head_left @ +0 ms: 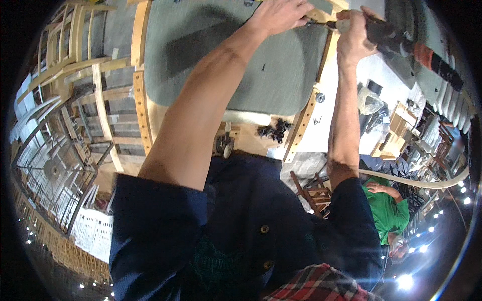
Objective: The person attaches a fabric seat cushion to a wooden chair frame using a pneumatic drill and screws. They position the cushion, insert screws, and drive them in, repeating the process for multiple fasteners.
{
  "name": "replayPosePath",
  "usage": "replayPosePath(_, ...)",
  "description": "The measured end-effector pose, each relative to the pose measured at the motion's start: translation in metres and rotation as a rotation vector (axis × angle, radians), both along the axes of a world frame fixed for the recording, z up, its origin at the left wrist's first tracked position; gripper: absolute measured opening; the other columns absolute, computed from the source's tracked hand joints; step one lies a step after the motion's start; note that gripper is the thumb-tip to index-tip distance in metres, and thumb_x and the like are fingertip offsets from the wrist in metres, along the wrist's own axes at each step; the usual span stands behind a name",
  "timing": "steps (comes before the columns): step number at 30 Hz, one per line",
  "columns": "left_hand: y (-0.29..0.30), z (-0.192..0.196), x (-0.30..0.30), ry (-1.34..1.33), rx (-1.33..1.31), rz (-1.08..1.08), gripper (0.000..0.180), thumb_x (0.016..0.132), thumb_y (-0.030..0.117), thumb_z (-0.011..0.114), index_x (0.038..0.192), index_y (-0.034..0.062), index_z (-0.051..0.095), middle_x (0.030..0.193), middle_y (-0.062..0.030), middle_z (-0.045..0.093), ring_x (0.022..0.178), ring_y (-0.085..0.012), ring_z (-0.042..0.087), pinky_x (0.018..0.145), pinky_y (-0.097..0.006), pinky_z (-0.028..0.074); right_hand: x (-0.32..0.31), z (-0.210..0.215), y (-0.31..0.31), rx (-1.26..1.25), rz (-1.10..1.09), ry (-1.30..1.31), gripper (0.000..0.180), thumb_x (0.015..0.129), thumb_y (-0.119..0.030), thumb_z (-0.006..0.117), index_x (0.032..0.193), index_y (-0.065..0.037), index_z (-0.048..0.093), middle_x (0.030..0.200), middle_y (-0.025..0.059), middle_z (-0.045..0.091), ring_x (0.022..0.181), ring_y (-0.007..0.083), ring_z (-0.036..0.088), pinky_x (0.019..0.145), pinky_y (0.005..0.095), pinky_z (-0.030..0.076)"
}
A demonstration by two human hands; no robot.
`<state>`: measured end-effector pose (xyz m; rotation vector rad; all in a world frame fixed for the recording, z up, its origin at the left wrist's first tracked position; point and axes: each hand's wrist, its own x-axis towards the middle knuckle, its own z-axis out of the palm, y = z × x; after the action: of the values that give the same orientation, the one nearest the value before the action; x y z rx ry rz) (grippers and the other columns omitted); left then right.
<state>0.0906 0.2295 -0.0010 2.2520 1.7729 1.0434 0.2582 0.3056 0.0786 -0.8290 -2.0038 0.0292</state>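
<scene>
My right hand [352, 37] is wrapped around a dark power screwdriver [387, 34] with an orange band, lying nearly level. Its narrow front end points left, toward the fingers of my left hand [281, 16]. Those fingers are drawn together by the tip at the far right part of a grey-green panel [281, 75]. What they pinch, if anything, is too small to make out. The panel has rounded near corners and lies between a left wooden strip [138, 93] and a right wooden strip [305, 120], both with rows of holes.
Small black pieces [274, 131] lie heaped on the wooden surface near me, beside a metal clamp [226, 142]. Plastic bags [371, 103] lie to the right. A person in a green shirt [385, 208] is at the right, below a pale curved hose [427, 184]. Wooden frames [75, 45] stand left.
</scene>
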Motion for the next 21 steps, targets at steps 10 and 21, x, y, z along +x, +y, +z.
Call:
replayPosePath(10, 0.012, 0.005, -0.004, 0.041, -0.028, 0.0, 0.038, 0.083, 0.027, 0.074, 0.115, 0.012, 0.062, 0.112, -0.0085, 0.06, 0.11, -0.0302, 0.053, 0.098, -0.043, 0.044, -0.013, 0.002, -0.006, -0.333, 0.17, 0.436, 0.019, 0.092, -0.011, 0.065, 0.106, 0.002, 0.061, 0.079, 0.0033, 0.065, 0.07, 0.01, 0.058, 0.068, 0.0247, 0.048)
replayPosePath(21, 0.013, 0.004, -0.003, 0.01, 0.022, -0.021, 0.04, 0.079, 0.024, 0.077, 0.114, 0.0117, 0.062, 0.111, -0.0085, 0.059, 0.11, -0.0298, 0.052, 0.098, -0.043, 0.044, -0.025, 0.017, -0.023, -0.466, 0.131, 0.565, 0.016, 0.09, -0.006, 0.064, 0.104, 0.002, 0.06, 0.074, 0.0044, 0.065, 0.064, 0.0094, 0.057, 0.061, 0.0234, 0.046)
